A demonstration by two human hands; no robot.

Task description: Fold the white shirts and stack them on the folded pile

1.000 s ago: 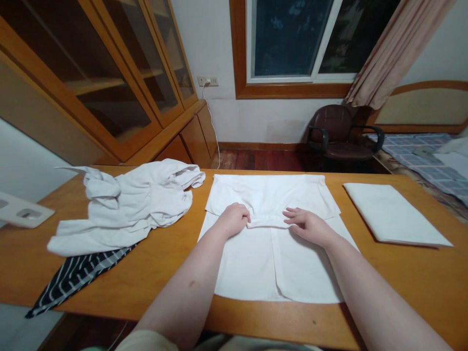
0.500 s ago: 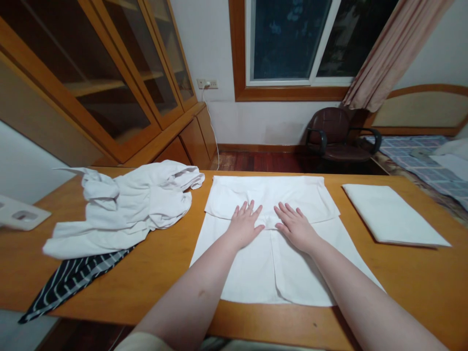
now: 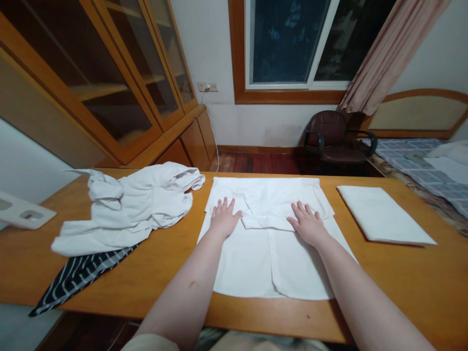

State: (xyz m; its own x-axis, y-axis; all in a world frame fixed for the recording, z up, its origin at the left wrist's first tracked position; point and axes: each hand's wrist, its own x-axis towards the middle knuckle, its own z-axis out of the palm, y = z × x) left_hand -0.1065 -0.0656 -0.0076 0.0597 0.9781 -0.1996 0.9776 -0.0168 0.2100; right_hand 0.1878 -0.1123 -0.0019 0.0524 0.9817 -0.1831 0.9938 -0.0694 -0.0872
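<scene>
A white shirt (image 3: 270, 263) lies flat on the wooden table (image 3: 164, 258), its sleeves folded in across the upper part. My left hand (image 3: 224, 218) rests flat on the left folded sleeve, fingers spread. On the right folded sleeve lies my right hand (image 3: 308, 224), also flat with fingers apart. Neither hand holds anything.
A crumpled white garment (image 3: 135, 204) lies left of the shirt, over a black-and-white striped cloth (image 3: 78, 275). A folded white garment (image 3: 380, 214) sits at the right. A white device (image 3: 24, 214) is at the far left edge. A brown chair (image 3: 334, 139) stands behind the table.
My hands went from pinching the shirt's middle to lying flat, then slid apart outward over the folded sleeves.
</scene>
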